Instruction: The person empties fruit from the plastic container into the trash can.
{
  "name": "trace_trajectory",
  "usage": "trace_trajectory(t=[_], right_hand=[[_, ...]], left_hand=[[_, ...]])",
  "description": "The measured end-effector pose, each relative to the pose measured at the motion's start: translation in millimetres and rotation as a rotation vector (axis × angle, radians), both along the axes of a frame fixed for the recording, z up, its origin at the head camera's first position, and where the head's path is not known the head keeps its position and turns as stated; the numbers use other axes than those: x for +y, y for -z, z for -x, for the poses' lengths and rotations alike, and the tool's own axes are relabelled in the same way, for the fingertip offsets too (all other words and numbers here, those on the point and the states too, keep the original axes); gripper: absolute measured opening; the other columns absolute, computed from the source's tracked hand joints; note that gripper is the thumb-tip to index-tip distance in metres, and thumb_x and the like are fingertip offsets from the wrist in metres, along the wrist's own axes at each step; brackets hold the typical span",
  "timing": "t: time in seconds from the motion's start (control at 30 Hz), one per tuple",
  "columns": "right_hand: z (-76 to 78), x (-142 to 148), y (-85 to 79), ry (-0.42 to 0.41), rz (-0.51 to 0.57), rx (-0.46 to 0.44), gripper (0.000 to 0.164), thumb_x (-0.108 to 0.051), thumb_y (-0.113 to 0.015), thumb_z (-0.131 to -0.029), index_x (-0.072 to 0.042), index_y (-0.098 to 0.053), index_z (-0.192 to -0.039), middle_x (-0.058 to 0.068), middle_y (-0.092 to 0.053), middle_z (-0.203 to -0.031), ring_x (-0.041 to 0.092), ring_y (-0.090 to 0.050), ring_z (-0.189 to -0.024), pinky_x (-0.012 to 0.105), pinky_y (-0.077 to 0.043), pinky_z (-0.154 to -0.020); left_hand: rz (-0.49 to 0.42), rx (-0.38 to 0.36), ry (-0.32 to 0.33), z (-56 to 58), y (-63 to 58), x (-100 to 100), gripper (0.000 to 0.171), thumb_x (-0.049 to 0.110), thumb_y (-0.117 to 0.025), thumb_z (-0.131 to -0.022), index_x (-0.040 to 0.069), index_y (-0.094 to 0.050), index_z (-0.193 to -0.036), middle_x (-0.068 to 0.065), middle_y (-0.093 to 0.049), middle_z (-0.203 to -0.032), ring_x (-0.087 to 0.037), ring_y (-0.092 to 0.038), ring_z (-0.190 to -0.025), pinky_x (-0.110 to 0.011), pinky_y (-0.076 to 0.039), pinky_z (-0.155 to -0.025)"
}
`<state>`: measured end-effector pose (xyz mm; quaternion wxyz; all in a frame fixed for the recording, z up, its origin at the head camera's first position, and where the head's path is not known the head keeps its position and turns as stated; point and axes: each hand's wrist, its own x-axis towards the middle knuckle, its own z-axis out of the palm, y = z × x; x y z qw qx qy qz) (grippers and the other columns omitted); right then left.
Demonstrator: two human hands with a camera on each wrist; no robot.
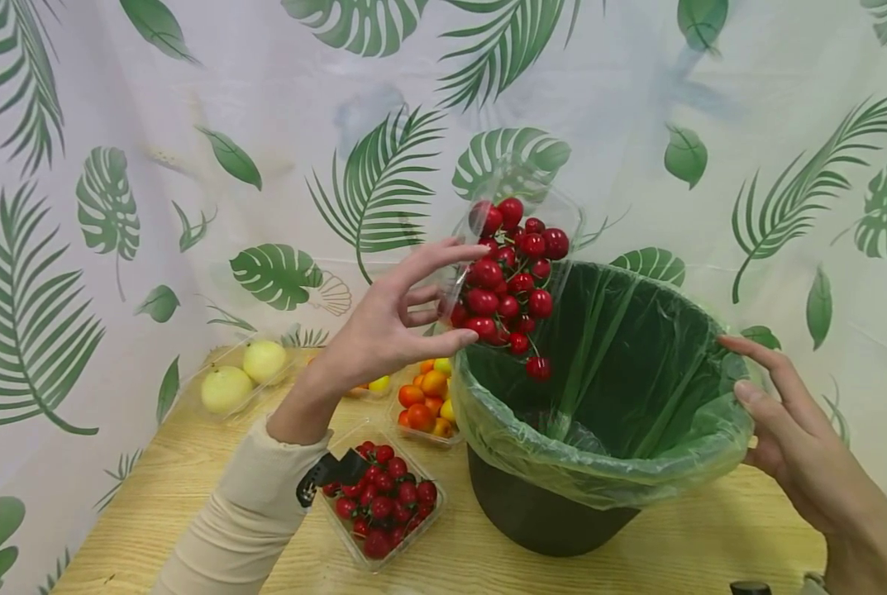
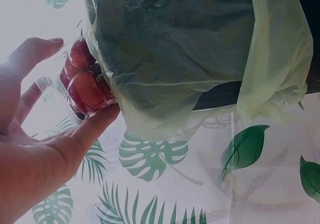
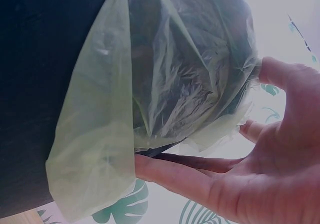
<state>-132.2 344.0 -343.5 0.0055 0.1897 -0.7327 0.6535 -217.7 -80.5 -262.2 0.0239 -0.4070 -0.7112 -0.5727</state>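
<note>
My left hand [image 1: 383, 326] grips a clear plastic box [image 1: 573, 219] by its side, thumb at the near edge and fingers on the far side. Red cherries [image 1: 504, 289] with stems fill it. The box is tipped toward the mouth of a dark bin [image 1: 555, 516], and one cherry hangs at its lower edge. A thin green bag [image 1: 517, 438] lines the bin and folds over its rim. On the bin's right side my right hand [image 1: 796, 438] holds the bagged rim between thumb and fingers. In the left wrist view, cherries [image 2: 82, 86] show between thumb and fingers.
Left of the bin on the wooden table [image 1: 153, 512] stands another box of cherries [image 1: 383, 504]. Behind it are a box of small orange and yellow fruits [image 1: 428, 401] and a box with two pale green round fruits [image 1: 227, 388]. A leaf-patterned curtain [image 1: 212, 91] hangs behind.
</note>
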Motion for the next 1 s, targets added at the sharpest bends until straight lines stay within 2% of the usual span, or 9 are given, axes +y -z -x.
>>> trace_trajectory(t=[0.33, 0.57, 0.73, 0.9, 1.0], right_hand=[[0.6, 0.5, 0.2, 0.007, -0.005, -0.007, 0.055, -0.008, -0.025, -0.112, -0.022, -0.013, -0.164, 0.008, 0.013, -0.161, 0.022, -0.067, -0.092, 0.039, -0.056, -0.069], [0.3, -0.4, 0.1, 0.006, -0.002, -0.009, 0.055, -0.008, -0.025, -0.112, -0.022, -0.013, -0.164, 0.008, 0.011, -0.16, 0.023, -0.067, -0.089, 0.039, -0.056, -0.069], [0.6, -0.3, 0.3, 0.003, 0.001, -0.005, 0.055, -0.008, -0.024, -0.112, -0.021, -0.013, -0.164, 0.008, 0.011, -0.16, 0.023, -0.067, -0.09, 0.039, -0.056, -0.069], [0.7, -0.5, 0.4, 0.014, -0.005, -0.004, 0.055, -0.008, -0.025, -0.112, -0.021, -0.013, -0.164, 0.011, 0.002, -0.157, 0.024, -0.068, -0.089, 0.039, -0.057, -0.07], [0.6, -0.7, 0.2, 0.017, -0.006, -0.006, 0.055, -0.008, -0.025, -0.112, -0.022, -0.013, -0.164, 0.011, 0.003, -0.156, 0.024, -0.067, -0.087, 0.039, -0.057, -0.069]], left_hand=[[0.039, 0.061, -0.021, -1.3, 0.2, 1.6, 0.073, 0.004, -0.081, -0.087, 0.02, -0.051, -0.151, -0.001, -0.024, -0.168, -0.038, -0.044, -0.142, -0.047, -0.048, -0.106], [0.064, 0.087, -0.039, -2.3, -0.7, 2.1, 0.072, 0.005, -0.081, -0.087, 0.019, -0.052, -0.151, 0.0, -0.024, -0.168, -0.03, -0.045, -0.142, -0.049, -0.048, -0.106], [0.044, 0.098, -0.017, -1.6, -0.9, 2.6, 0.071, 0.003, -0.08, -0.087, 0.016, -0.052, -0.151, -0.002, -0.024, -0.167, -0.027, -0.046, -0.142, -0.047, -0.048, -0.107], [0.011, 0.097, 0.015, -1.0, -1.2, 3.2, 0.072, -0.001, -0.079, -0.087, 0.013, -0.051, -0.151, 0.0, -0.024, -0.167, -0.027, -0.047, -0.141, -0.042, -0.048, -0.108], [0.007, 0.101, 0.02, -0.7, -1.4, 3.9, 0.071, 0.0, -0.079, -0.088, 0.013, -0.05, -0.152, 0.0, -0.024, -0.167, -0.027, -0.046, -0.142, -0.041, -0.047, -0.109]])
